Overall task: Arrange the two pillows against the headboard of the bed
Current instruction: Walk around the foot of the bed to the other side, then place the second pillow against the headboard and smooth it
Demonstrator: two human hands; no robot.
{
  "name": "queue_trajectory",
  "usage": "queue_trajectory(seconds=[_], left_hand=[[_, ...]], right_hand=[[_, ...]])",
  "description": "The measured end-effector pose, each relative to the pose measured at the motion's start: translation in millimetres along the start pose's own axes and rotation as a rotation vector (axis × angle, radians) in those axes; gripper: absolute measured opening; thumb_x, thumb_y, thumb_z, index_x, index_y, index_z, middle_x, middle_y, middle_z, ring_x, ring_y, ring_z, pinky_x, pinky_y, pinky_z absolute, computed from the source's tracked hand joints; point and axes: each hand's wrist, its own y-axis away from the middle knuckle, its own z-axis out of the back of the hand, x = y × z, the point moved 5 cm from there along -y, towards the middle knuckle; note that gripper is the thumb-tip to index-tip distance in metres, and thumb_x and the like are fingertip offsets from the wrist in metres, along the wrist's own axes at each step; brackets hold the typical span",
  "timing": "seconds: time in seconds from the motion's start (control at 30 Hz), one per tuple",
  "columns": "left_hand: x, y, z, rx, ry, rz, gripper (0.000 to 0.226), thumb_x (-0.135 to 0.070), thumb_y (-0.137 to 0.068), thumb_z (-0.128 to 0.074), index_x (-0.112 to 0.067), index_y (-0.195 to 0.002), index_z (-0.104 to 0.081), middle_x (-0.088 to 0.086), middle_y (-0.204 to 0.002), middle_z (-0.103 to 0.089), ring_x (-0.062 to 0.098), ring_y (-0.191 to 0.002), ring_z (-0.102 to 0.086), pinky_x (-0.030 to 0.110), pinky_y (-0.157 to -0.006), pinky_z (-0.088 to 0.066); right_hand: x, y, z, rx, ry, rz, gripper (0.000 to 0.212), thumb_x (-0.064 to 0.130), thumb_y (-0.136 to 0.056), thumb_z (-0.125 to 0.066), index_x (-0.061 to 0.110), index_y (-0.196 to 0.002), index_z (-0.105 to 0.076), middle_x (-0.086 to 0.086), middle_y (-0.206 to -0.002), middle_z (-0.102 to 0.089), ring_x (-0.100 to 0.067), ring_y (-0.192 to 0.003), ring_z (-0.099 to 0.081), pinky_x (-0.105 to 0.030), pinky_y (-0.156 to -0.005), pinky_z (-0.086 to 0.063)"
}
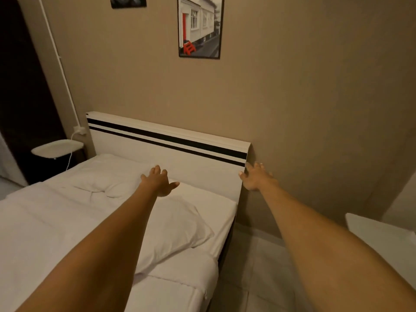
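Two white pillows lie on the bed (45,221). The near pillow (177,226) lies flat and slanted on the right side of the mattress, its far end close to the headboard (157,152) but not leaning on it. The far pillow (105,176) lies flat at the far left, dented in the middle, just beside the headboard. The left hand (158,182) reaches out over the far end of the near pillow, fingers spread, gripping nothing; whether it touches the fabric cannot be told. The right hand (256,177) is also spread and empty, at the right end of the headboard near the wall (315,97). Above hangs a framed picture (199,25) of a house. A small white side table (57,148) stands at the far left.
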Motion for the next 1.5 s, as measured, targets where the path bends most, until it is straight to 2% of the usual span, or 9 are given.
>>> queue_trajectory(seconds=[0.2,0.5,0.93,1.1,1.33,1.5], left_hand=[[20.2,-52.7,-2.3,0.041,0.063,0.205,0.078,-0.058,-0.096,-0.029,-0.009,-0.155,-0.010,0.013,-0.163,0.002,0.029,-0.151,-0.001,0.053,-0.120,-0.010],[69.6,-102.7,-31.8,0.100,0.097,0.447,0.080,-0.060,-0.095,-0.029,-0.009,-0.154,-0.012,0.013,-0.163,0.000,0.028,-0.151,-0.003,0.053,-0.120,-0.012],[122.8,-235.9,-96.5,0.167,0.208,0.656,0.077,-0.059,-0.096,-0.029,-0.009,-0.153,-0.015,0.012,-0.163,-0.001,0.027,-0.151,-0.003,0.053,-0.119,-0.012],[131.7,-252.2,-148.1,0.240,0.280,0.740,0.076,-0.057,-0.097,-0.028,-0.009,-0.154,-0.013,0.012,-0.164,0.001,0.026,-0.152,-0.002,0.052,-0.119,-0.011],[132.2,-243.2,-267.2,0.346,0.464,1.001,0.074,-0.056,-0.098,-0.026,-0.008,-0.153,-0.015,0.014,-0.163,0.000,0.027,-0.151,-0.003,0.052,-0.118,-0.013],[136.2,-240.7,-337.1,0.313,0.607,1.224,0.073,-0.054,-0.098,-0.028,-0.007,-0.153,-0.015,0.014,-0.163,-0.001,0.028,-0.151,-0.004,0.054,-0.118,-0.014]], right_hand=[[39.6,-99.4,-3.3,0.060,0.070,0.185,0.064,0.049,-0.103,-0.018,0.018,-0.157,-0.004,-0.013,-0.165,0.001,-0.031,-0.152,0.004,-0.051,-0.121,-0.006],[110.9,-202.5,-40.9,0.184,0.119,0.393,0.064,0.049,-0.102,-0.017,0.020,-0.157,-0.002,-0.011,-0.165,0.003,-0.030,-0.152,0.003,-0.050,-0.121,-0.005],[199.9,-372.5,-111.5,0.258,0.203,0.588,0.063,0.049,-0.102,-0.017,0.020,-0.157,-0.005,-0.013,-0.165,0.000,-0.031,-0.152,0.001,-0.051,-0.120,-0.007],[231.0,-417.7,-156.9,0.331,0.250,0.654,0.063,0.049,-0.102,-0.017,0.019,-0.157,-0.007,-0.012,-0.165,-0.002,-0.030,-0.152,0.000,-0.050,-0.120,-0.008],[292.0,-464.9,-254.9,0.458,0.315,0.831,0.062,0.048,-0.103,-0.019,0.018,-0.157,-0.008,-0.012,-0.165,-0.002,-0.029,-0.152,0.000,-0.050,-0.120,-0.008],[334.5,-490.9,-333.1,0.504,0.399,0.930,0.063,0.048,-0.102,-0.019,0.018,-0.156,-0.009,-0.012,-0.165,-0.003,-0.030,-0.152,-0.001,-0.050,-0.120,-0.010]])
